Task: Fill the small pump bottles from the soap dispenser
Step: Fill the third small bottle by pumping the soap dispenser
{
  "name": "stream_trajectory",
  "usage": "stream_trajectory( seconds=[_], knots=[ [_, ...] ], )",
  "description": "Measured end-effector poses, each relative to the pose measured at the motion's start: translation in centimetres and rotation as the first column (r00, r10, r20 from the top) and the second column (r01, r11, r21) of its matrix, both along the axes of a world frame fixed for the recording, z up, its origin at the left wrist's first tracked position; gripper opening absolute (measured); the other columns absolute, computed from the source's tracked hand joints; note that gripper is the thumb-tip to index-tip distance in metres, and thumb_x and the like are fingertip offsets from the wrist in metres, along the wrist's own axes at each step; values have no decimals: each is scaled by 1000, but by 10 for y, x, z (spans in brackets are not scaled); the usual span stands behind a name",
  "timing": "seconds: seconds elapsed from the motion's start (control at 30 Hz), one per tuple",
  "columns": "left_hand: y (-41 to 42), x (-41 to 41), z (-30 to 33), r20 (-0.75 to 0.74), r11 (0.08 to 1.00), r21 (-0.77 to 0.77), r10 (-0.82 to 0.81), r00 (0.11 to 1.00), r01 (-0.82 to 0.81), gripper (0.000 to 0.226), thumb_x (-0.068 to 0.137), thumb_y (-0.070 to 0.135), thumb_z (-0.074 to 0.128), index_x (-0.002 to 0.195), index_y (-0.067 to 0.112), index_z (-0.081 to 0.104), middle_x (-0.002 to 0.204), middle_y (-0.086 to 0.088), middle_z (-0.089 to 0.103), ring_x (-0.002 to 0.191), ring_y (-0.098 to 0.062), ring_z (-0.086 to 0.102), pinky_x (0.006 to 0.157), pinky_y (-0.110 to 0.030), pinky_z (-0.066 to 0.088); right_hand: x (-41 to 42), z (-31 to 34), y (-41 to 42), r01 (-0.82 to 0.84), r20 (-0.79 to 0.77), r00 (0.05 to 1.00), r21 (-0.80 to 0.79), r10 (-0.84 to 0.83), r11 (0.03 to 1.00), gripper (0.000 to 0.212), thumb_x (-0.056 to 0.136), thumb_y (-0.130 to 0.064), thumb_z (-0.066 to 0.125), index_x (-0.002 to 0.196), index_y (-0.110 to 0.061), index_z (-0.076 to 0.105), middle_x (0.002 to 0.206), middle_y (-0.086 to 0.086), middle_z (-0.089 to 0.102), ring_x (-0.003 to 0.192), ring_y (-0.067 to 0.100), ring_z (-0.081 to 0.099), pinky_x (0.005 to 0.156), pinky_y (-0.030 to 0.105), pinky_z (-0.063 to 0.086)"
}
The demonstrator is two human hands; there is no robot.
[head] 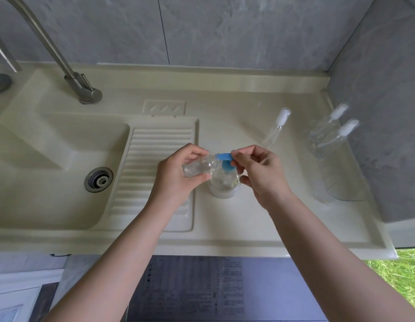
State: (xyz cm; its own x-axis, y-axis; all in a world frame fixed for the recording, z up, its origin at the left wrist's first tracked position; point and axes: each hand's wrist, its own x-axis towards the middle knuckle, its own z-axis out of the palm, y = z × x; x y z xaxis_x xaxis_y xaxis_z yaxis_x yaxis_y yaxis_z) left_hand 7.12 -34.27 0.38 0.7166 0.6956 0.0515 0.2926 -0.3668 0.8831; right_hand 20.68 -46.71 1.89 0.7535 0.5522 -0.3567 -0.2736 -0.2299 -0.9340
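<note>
A clear soap dispenser with a blue pump head stands on the beige counter in front of me. My left hand grips a small clear bottle, tilted on its side with its open neck right at the blue nozzle. My right hand pinches the back of the blue pump head with thumb and fingertips. A loose pump top with its tube lies on the counter behind. Two capped small pump bottles stand at the right by the wall.
A beige sink basin with a metal drain lies at the left, beside a ribbed drainboard. A steel tap rises at the back left. Grey walls close in the back and the right side. The counter's front edge runs below my forearms.
</note>
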Motion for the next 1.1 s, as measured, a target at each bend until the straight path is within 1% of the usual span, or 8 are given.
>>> stream_trajectory(
  seconds=[0.07, 0.23, 0.33, 0.47, 0.6, 0.73, 0.97, 1.1],
  knots=[
    [0, 0, 0, 0, 1000, 6, -6, 1000, 6, 42, 65, 10, 89, 98, 26, 69, 96, 21, 71, 94, 4, 62, 86, -10, 44, 0, 2, 0, 4, -13, 1000, -7, -4, 1000, 14, 92, -13, 70, 78, -13, 68, 71, 2, 70, 56, 9, 50, 55, 24, 41],
    [2, -1, 2, 5, 1000, 12, -7, 1000, 7, 42, 67, 12, 89, 100, 27, 69, 98, 21, 70, 97, 1, 63, 92, -20, 47, 2, 10, 1, 13, 6, 1000, -41, -13, 999, 12, 90, -14, 71, 78, -12, 69, 70, -1, 71, 51, 6, 45, 45, 15, 37],
    [0, 0, 3, 3, 1000, 15, -12, 1000, 12, 41, 67, 12, 88, 100, 27, 69, 99, 21, 71, 98, 2, 62, 91, -15, 45, -1, 8, 1, 23, 30, 999, -26, -22, 999, 13, 91, -11, 69, 79, -11, 67, 71, 0, 71, 48, 2, 48, 46, 12, 38],
    [0, -1, 2, 8, 1000, 5, -12, 1000, 12, 40, 67, 11, 88, 99, 26, 69, 97, 22, 70, 96, 4, 62, 88, -10, 43, 1, 10, 2, 8, -4, 1000, -64, -9, 998, 13, 90, -13, 71, 78, -13, 68, 69, -3, 70, 50, 6, 44, 44, 14, 37],
    [-1, -1, 1, 11, 1000, 1, 0, 1000, 0, 41, 67, 11, 88, 99, 27, 68, 97, 21, 71, 97, 1, 63, 90, -18, 48, 3, 11, 0, -5, -14, 1000, -61, 4, 998, 14, 90, -15, 71, 77, -14, 69, 70, -3, 72, 50, 6, 43, 44, 14, 36],
    [-2, -1, 0, 18, 1000, -9, 3, 1000, -2, 41, 67, 10, 88, 99, 27, 68, 99, 18, 71, 99, -3, 64, 94, -29, 51, 0, 9, 1, -4, 34, 999, -57, 6, 998, 12, 92, -14, 69, 80, -13, 67, 68, -4, 70, 48, 4, 44, 46, 13, 37],
    [-1, -3, -3, 17, 1000, -9, 13, 1000, -13, 42, 68, 10, 88, 99, 28, 65, 100, 18, 71, 100, -5, 65, 95, -34, 52, 4, 13, -1, -30, 1, 1000, -71, 30, 997, 14, 90, -15, 72, 77, -14, 70, 68, -4, 71, 52, 10, 40, 43, 16, 33],
    [-2, -3, -5, 31, 1000, -18, 11, 999, -10, 43, 67, 9, 88, 99, 27, 65, 99, 17, 71, 99, -6, 66, 95, -36, 52, 2, 10, 0, -20, 34, 999, -45, 21, 999, 13, 92, -13, 70, 79, -12, 68, 68, -4, 70, 47, 3, 46, 45, 11, 35]
  ],
)
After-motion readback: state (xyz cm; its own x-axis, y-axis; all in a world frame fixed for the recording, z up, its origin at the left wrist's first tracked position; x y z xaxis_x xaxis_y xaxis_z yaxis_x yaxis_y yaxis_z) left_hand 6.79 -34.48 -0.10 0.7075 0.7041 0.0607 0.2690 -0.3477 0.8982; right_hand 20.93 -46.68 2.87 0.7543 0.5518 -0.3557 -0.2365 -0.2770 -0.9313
